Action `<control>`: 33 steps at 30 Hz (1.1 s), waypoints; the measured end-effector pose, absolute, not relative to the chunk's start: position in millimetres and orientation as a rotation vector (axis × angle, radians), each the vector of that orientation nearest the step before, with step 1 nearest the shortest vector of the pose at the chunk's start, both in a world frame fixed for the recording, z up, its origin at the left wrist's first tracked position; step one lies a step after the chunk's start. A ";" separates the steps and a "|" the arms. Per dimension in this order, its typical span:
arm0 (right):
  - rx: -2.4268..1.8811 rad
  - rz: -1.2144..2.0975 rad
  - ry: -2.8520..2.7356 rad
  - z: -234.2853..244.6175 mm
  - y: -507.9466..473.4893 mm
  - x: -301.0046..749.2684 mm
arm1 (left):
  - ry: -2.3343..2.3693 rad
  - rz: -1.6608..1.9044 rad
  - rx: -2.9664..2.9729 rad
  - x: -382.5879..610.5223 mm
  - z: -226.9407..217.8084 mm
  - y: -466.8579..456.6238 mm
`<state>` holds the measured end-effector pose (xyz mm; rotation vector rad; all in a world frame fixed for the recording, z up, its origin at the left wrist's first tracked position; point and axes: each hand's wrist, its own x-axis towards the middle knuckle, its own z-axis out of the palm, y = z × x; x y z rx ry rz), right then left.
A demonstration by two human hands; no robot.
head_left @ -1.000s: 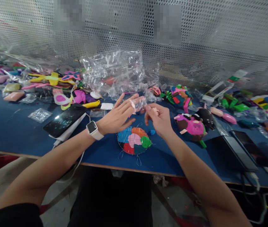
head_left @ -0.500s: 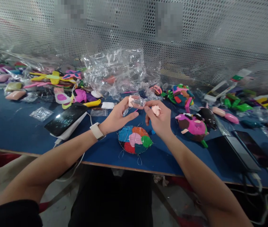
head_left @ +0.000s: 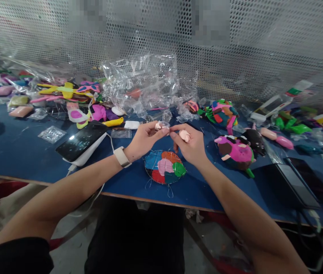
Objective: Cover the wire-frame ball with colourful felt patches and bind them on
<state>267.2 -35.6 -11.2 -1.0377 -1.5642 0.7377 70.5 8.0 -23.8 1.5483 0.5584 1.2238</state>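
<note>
My left hand (head_left: pixel 143 141) is closed, thumb and fingers pinching a small clear plastic wrapper (head_left: pixel 165 124) with pale pink clay (head_left: pixel 157 126) inside. Opposite it, my right hand (head_left: pixel 192 146) pinches at the wrapper's near end with thumb and forefinger. A loose lump of the same pale pink modelling clay (head_left: pixel 184 135) is tucked in that right hand. The two hands almost meet above the table. Just below them lies a wire-framed oval shape (head_left: pixel 165 167) filled with blue, orange, pink, green, red and teal clay patches, thin wire loops sticking out.
A phone (head_left: pixel 81 140) with a cable lies left on the blue table (head_left: pixel 16 152). Crumpled plastic bags (head_left: pixel 141 83) and clay pieces line the back mesh. A pink clay figure (head_left: pixel 237 154), a clear bottle (head_left: pixel 281 101) and a dark boxy device (head_left: pixel 284 186) are right.
My left thumb has closed onto the wrapper, and my hands have drawn closer together, covering more of it. The view has shifted slightly.
</note>
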 end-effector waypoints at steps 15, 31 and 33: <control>-0.951 0.250 -1.796 -22.9 -27.7 276.5 | 0.510 1.084 1.236 70.9 -26.7 7.6; -0.862 0.155 -1.869 -19.1 -26.0 276.2 | 0.557 0.981 1.208 73.1 -15.6 0.0; -0.851 0.142 -1.871 -20.0 -25.1 276.8 | 0.569 0.979 1.234 73.0 -14.5 -0.2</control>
